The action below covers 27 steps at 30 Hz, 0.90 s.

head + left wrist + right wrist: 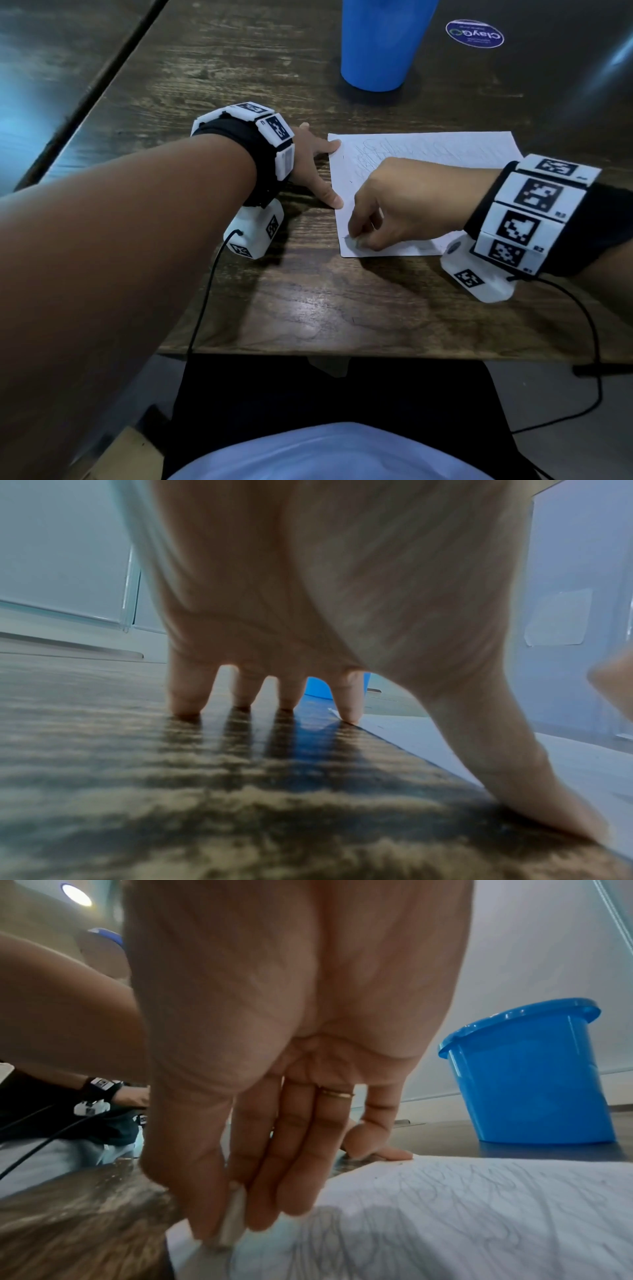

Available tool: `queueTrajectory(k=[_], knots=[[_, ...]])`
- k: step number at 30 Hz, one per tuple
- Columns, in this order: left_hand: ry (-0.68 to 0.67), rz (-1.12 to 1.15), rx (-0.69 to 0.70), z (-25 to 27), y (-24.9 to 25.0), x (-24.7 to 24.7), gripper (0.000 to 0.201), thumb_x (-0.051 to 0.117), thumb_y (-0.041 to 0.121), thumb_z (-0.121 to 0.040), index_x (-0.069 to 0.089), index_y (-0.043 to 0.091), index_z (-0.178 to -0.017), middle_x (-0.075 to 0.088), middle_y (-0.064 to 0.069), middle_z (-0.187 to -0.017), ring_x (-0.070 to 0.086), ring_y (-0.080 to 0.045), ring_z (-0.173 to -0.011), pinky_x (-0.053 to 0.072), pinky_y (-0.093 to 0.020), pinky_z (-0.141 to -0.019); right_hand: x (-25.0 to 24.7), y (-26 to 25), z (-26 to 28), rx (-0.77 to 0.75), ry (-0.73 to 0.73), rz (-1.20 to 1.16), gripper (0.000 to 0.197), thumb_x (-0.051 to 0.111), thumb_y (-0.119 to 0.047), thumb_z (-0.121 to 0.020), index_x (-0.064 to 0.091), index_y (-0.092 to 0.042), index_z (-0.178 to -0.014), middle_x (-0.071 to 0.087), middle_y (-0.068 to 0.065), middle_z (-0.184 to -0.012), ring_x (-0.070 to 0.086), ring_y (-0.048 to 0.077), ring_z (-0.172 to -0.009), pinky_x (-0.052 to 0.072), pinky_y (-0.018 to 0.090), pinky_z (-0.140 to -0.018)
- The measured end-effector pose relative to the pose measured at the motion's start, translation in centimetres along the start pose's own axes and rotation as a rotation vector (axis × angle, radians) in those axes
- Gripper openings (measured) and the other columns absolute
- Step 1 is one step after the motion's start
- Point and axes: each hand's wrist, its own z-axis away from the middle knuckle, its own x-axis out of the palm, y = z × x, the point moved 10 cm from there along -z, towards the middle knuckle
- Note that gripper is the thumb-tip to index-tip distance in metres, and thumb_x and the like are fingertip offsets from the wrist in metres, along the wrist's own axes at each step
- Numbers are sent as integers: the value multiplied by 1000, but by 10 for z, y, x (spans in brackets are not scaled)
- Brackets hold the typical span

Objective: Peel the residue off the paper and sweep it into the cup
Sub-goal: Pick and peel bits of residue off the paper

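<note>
A white paper [428, 150] covered in pencil scribble lies on the dark wooden table [308, 308]. A few dark specks [350, 181] sit near its left edge. My left hand [317, 168] is spread flat, with index finger and thumb pressing the sheet's left edge; in the left wrist view its fingertips [351, 712] touch the table and the paper's corner. My right hand [363, 240] pinches a small white eraser [232, 1218] and holds it against the paper's near left corner. The blue cup [380, 44] stands upright behind the paper, also seen as the cup [534, 1085] in the right wrist view.
A round blue sticker [474, 33] sits on a dark surface at the back right. The table's front edge [342, 353] runs close to my body, with black cables hanging over it. Another person's banded wrist [99, 1085] shows far left in the right wrist view.
</note>
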Motion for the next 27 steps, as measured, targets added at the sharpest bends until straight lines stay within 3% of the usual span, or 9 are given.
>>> queueTrajectory(k=[3, 6, 8, 11, 14, 17, 19, 22, 27], knots=[[2, -3, 2, 0, 2, 0, 122, 67, 85, -56, 5, 51, -156, -10, -6, -168, 11, -35, -154, 14, -49, -121, -1, 0, -1, 9, -17, 21, 16, 71, -39, -84, 79, -34, -97, 70, -19, -76, 61, -1, -69, 53, 28, -71], [-16, -4, 8, 2, 3, 1, 130, 61, 86, -44, 5, 52, -156, -9, -7, -169, 11, -37, -153, 13, -50, -121, -11, 5, -9, 37, 100, 66, 14, 72, -37, -86, 79, -32, -97, 61, -25, -71, 52, -7, -65, 41, 15, -62], [-19, -15, 9, 3, 3, 0, 131, 58, 86, -43, 4, 51, -156, -9, -8, -169, 11, -37, -153, 13, -50, -121, -15, 8, -12, 46, 163, 62, 14, 72, -36, -85, 79, -30, -96, 65, -22, -76, 52, -4, -64, 36, 12, -59], [-13, -27, 3, 2, 2, 0, 128, 61, 88, -47, 4, 52, -156, -10, -7, -169, 10, -37, -154, 12, -53, -121, -7, 8, -8, 40, 89, 11, 13, 72, -36, -85, 79, -30, -94, 70, -20, -79, 58, 0, -68, 42, 13, -61], [3, -29, -1, -1, 0, 0, 122, 66, 87, -56, 4, 53, -156, -10, -6, -169, 10, -36, -154, 12, -53, -121, 3, 3, 1, 15, -43, -5, 12, 72, -36, -84, 80, -31, -92, 72, -18, -78, 63, 2, -71, 51, 25, -66], [1, -27, -4, -2, 0, 1, 122, 66, 86, -56, 4, 53, -155, -10, -5, -169, 10, -36, -154, 13, -53, -121, 2, 4, 5, 20, -70, -12, 11, 72, -39, -85, 80, -34, -91, 71, -22, -76, 62, -2, -73, 47, 18, -63], [3, -28, -7, -3, 0, 1, 123, 66, 87, -55, 3, 53, -155, -10, -6, -169, 10, -36, -154, 13, -52, -121, -9, 10, 1, 54, 22, -15, 12, 71, -41, -86, 79, -35, -93, 69, -24, -74, 60, -4, -71, 42, 12, -60], [13, -21, -6, -2, 0, 0, 122, 66, 86, -57, 4, 52, -156, -9, -6, -169, 9, -36, -154, 13, -51, -121, -15, 16, -5, 83, 113, 26, 15, 71, -39, -87, 79, -34, -99, 67, -23, -77, 56, -7, -69, 38, 13, -60], [14, -7, -5, -2, -1, 1, 120, 68, 84, -59, 5, 52, -156, -10, -6, -168, 9, -36, -154, 13, -51, -121, 0, 9, 4, 48, -17, -21, 12, 73, -40, -85, 79, -34, -93, 70, -23, -76, 61, -5, -74, 44, 12, -61]])
